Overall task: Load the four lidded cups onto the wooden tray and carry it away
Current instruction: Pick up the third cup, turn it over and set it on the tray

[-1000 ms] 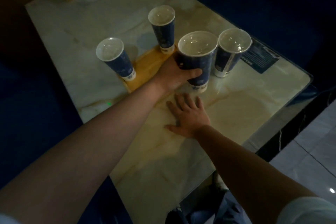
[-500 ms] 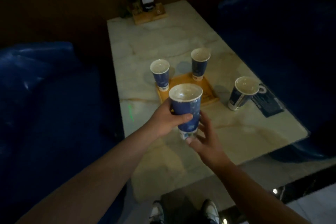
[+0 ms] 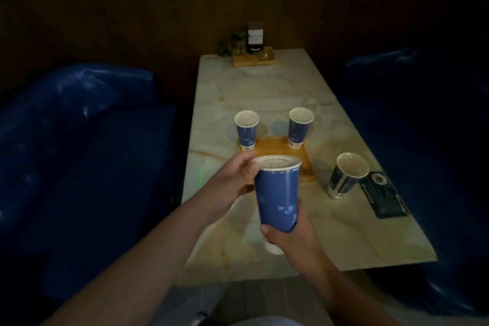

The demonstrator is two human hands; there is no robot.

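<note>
Head cam, dim light. Held cup (image 3: 277, 200) was up in the air above the near part of the table (image 3: 264, 92), lid on, roughly upright w/ slight tilt. Right hand (image 3: 291, 235) gripped its lower part — thumb across the front, fingers wrapped round the base. Left hand (image 3: 232, 180) sat at the cup's top left, fingers curled by the lid rim; looked in contact but couldn't tell if it was really gripping.

Wooden tray (image 3: 272, 147) lay mid-table, partly hidden behind the held cup. Two lidded cups on its far edge: left cup (image 3: 246, 128) at the far-left corner, right cup (image 3: 300, 127) at the far-right corner, both upright. Fourth cup (image 3: 346, 174) stood on the table right of the tray, off it — next to a dark card (image 3: 383, 197). Far end of table: small wooden holder (image 3: 254, 59) w/ sign. Blue seats (image 3: 79, 140) either side.
</note>
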